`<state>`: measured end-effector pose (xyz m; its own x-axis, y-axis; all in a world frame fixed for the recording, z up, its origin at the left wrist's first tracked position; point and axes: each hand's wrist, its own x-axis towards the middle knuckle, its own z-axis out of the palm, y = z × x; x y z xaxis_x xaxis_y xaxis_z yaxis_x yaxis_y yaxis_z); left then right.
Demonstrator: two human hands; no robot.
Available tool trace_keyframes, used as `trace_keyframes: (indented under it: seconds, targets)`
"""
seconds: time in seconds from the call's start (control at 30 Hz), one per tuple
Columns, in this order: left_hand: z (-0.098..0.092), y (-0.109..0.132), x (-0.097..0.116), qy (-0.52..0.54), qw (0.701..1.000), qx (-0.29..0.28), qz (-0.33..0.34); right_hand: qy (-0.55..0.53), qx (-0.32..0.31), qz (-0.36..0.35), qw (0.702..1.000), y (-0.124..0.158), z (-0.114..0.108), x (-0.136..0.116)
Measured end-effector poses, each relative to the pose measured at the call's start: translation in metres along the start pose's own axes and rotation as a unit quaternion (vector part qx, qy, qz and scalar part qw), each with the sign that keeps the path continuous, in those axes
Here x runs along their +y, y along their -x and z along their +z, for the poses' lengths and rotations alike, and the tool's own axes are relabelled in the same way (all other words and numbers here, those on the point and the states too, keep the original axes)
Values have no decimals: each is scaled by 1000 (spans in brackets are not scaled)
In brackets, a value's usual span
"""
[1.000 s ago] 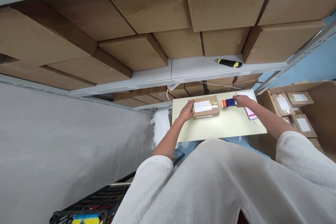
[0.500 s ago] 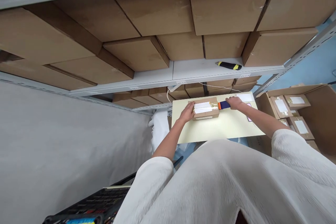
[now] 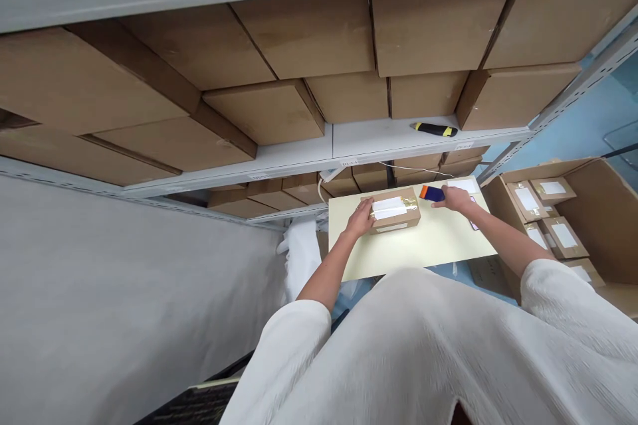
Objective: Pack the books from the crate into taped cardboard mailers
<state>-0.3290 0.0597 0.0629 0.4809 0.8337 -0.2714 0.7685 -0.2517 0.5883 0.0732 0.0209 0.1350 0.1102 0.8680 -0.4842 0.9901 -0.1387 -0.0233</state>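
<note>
A small brown cardboard box (image 3: 395, 210) with a white label and yellowish tape lies on a pale yellow table (image 3: 423, 246). My left hand (image 3: 361, 216) rests against the box's left end, fingers curved onto it. My right hand (image 3: 456, 199) is closed around a blue and orange handheld tool (image 3: 431, 193), whose orange tip sits just right of the box's far right corner.
Metal shelving (image 3: 359, 143) behind the table carries large brown cartons (image 3: 299, 33). A black and yellow utility knife (image 3: 436, 129) lies on the shelf. At right stands an open carton (image 3: 553, 212) holding small labelled boxes. White papers (image 3: 463, 184) lie on the table's far right.
My right hand brought the blue and orange tool left to the box's right end, then drew it slightly back. My left hand stayed on the box. The view tilted a little.
</note>
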Motion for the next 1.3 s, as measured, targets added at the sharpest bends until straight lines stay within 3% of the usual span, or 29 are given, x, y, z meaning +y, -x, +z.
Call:
trace_keyframes:
  seconds: [0.13, 0.3, 0.43, 0.63, 0.8, 0.97, 1.13, 1.3]
  targets:
    - [5, 0, -4, 12, 1000, 13, 16, -77, 75, -42, 993, 29, -30, 10]
    - [8, 1, -6, 8, 999, 27, 47, -95, 207, -175, 958, 42, -77, -30]
    - [10, 2, -3, 1, 998, 29, 53, -68, 319, -249, 912, 14, -116, -77]
    - [13, 7, 2, -1, 998, 29, 57, -35, 365, -254, 895, -44, -150, -125]
    - [15, 9, 2, 2, 997, 28, 67, -38, 355, -213, 909, -70, -150, -144]
    - [15, 11, 3, 3, 997, 26, 75, -12, 373, -196, 907, -72, -146, -150]
    - [12, 13, 2, 7, 997, 23, 76, -18, 415, -186, 891, -47, -134, -140]
    - [14, 14, 11, 6, 997, 37, 69, -51, 375, -157, 912, -4, -97, -98]
